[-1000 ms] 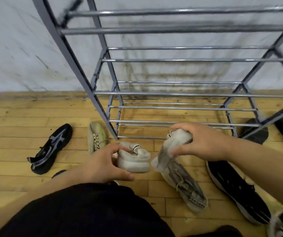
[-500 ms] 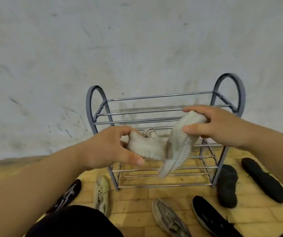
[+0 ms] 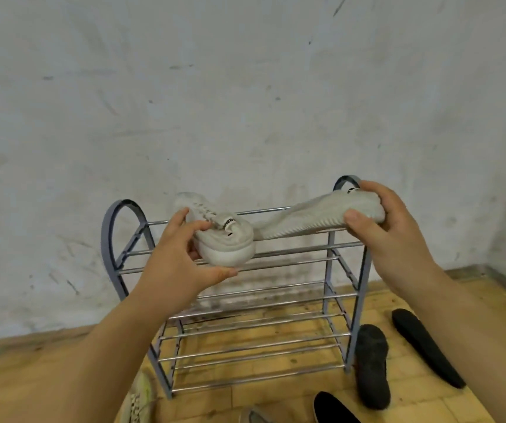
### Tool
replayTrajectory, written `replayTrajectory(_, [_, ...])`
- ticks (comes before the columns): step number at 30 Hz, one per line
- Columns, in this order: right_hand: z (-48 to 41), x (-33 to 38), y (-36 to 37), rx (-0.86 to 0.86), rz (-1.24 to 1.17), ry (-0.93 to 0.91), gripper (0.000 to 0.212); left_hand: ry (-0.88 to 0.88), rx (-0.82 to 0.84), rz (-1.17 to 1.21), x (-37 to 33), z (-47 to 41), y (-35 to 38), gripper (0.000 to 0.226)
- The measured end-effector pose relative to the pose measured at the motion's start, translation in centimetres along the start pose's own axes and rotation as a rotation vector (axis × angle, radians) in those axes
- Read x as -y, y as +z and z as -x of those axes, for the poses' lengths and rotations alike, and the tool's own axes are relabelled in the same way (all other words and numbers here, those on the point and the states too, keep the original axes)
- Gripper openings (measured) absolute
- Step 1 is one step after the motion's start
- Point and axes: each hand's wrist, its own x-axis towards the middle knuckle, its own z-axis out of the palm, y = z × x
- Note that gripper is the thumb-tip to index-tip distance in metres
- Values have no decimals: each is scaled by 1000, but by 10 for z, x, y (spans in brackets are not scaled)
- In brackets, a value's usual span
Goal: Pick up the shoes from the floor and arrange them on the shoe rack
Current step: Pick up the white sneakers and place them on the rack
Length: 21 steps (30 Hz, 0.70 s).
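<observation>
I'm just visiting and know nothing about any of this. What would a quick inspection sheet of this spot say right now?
Surface: wooden floor.
Job's things: shoe rack, no shoe on its lower shelves; first white shoe and second white shoe held at top-shelf height; three black shoes, a pale shoe and a grey shoe on the floor.
Clutter: nothing seen.
Hands: left hand grips the first white shoe; right hand grips the second white shoe, ribbed sole showing.
Cables: nothing seen.
Surroundings: scuffed whitish wall behind the rack.
</observation>
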Motion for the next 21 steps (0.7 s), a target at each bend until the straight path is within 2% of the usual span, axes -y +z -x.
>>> replayTrajectory(2, [-2,-6,13,-16,42,-25,54,-13,-16,28,4,-14,7,99])
replayTrajectory(8, [-17,-37,51,2,241,-128,60,23,48,73,10,-45,33,87])
replayTrajectory(12, [-33,-67,65,-11,443,-262,63,45,157,58,22,-64,44,90])
replayTrajectory(16, [-34,-105,62,113,735,-86,74,-38,425,-198,49,-70,54,103])
replayTrajectory(21, [-47,-106,52,150,841,-15,78,-146,442,-133,54,-76,55,118])
